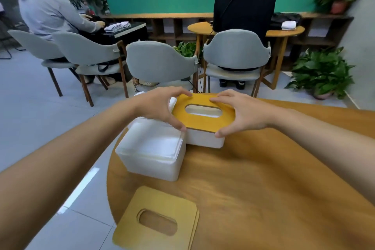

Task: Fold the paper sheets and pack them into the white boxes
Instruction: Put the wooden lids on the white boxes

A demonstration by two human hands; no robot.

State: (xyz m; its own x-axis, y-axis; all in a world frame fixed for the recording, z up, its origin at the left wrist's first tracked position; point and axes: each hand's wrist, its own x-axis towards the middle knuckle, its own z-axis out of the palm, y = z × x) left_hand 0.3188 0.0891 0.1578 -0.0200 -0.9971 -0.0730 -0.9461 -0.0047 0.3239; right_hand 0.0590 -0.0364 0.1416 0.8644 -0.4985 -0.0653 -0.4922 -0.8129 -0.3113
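Note:
A white box [205, 138] stands at the far side of the round wooden table [263, 178], topped by a yellow wooden lid [203, 122] with an oval slot. My left hand [162, 105] grips the lid's left edge, thumb at the near corner and fingers over the far edge. My right hand [241, 113] grips its right edge the same way. White paper shows through the slot. A second white box [152, 156] stands open just left of it, filled with white paper. A little white paper [172, 102] shows behind my left hand.
Loose yellow slotted lids [158, 223] lie stacked at the table's near left edge, overhanging it. Grey chairs [162, 63] stand beyond the table. Two people work at other tables further back. Potted plants [322, 73] stand at the right.

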